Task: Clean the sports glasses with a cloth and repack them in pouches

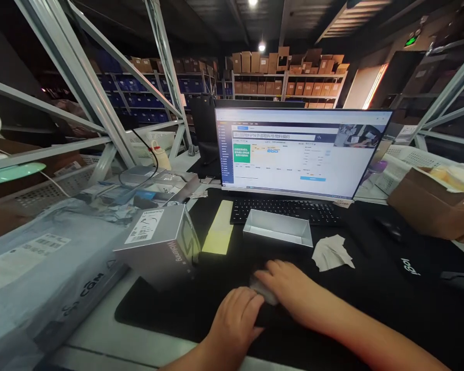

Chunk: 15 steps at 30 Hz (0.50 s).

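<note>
Low over the black desk mat [170, 317], my left hand [234, 317] and my right hand [294, 288] meet at a small greyish, rounded item [266, 292]. Both hands have curled fingers against it, the left on its near side and the right over its far side. Fingers and blur hide most of it, so its kind is unclear. Beyond my hands lies an open, shallow silver-white box tray [278, 232]. A crumpled piece of whitish paper [334, 252] is right of it. To the left stand a yellow paper strip [219, 229] and a grey printed box [160, 247].
A monitor [294, 154] stands behind a black keyboard [286, 208]. At the right are a mouse [388, 226] and a cardboard box [436, 203]. A large grey plastic mailer bag [58, 273] covers the left side. Metal rack posts [81, 82] rise at the left.
</note>
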Motion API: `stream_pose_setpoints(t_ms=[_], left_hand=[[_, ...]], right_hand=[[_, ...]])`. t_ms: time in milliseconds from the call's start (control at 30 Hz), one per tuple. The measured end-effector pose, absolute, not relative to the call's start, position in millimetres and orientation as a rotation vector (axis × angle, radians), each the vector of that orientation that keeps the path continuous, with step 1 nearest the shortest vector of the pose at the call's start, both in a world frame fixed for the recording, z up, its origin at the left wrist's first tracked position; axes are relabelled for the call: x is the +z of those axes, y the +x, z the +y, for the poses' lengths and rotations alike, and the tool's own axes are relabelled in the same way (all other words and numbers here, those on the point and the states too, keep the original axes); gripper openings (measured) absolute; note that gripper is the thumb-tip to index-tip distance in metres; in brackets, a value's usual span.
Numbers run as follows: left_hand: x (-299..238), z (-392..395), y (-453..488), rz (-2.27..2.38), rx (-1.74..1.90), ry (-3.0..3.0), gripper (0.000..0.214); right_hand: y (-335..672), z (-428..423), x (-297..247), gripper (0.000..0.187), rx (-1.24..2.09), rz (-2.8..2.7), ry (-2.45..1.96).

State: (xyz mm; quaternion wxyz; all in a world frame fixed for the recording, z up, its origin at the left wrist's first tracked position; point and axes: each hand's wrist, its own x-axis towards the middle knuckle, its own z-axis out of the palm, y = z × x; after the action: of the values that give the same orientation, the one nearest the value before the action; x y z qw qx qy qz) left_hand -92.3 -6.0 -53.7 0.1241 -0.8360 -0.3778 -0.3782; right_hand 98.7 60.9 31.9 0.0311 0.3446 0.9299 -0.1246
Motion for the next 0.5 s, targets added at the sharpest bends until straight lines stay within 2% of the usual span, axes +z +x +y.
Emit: stream_pose_setpoints(t_ms=[67,167,233,333,400,500], left_hand=[[-51.9,-5.9,-93.0,-1.252,-1.147,-2.48,0.028],[-50.3,-5.5,-95.1,-1.535,-1.157,-2.602,0.035],[-51.7,-4.8,-97.6,-1.588,-1.18,-2.64,0.045],[-54.5,-2.5,-101.4,-1.582,-1.292,-2.625,0.056],[-53.5,-0.4,-102.6,-1.659,-1.336,-2.665,0.052],[-49.6,3.7,-102.0,-1.743,-1.271,-2.79,0.037]], right_hand=[[116.1,69.7,42.3,0.07,-0.822,2.903,0.927],[139.0,69.7,63.3,0.06,-1.204,2.806,0.989],[151.1,58.8,74.1,0.052,-1.175,2.777,1.136],[169.0,38.7,81.4,0.051,-1.005,2.749,1.416],[182.2,30.1,81.1,0.044,-0.891,2.716,1.601],[201.1,24.9,73.7,0.022,-0.803,2.617,1.776]])
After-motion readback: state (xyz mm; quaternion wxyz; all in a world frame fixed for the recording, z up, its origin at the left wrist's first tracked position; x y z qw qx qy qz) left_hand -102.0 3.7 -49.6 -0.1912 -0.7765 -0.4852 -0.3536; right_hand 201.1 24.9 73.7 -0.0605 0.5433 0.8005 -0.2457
